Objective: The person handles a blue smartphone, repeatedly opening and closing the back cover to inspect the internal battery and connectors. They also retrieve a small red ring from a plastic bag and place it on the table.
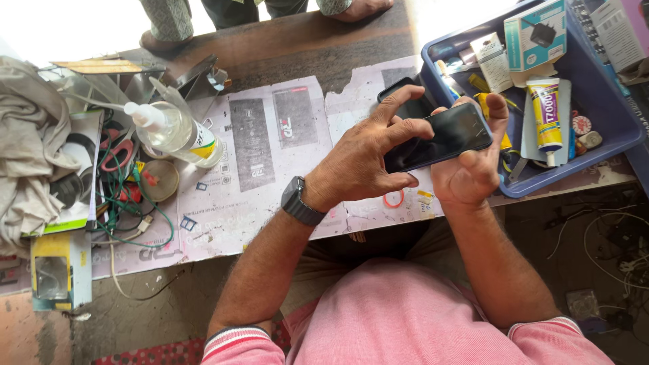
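Gripping black phone [439, 135] with left hand [362, 159] and right hand [470, 172], blue tray [608, 135] of white boxes beside

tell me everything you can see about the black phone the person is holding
The phone is a slim black slab with rounded corners and a glossy dark screen that reflects light; the screen looks off. It is held above the paper-covered table, tilted, long side running left to right. The right hand grips its right end from below, thumb on the lower edge. The left hand holds the left end, fingers pressing on the glass. Its back is hidden.
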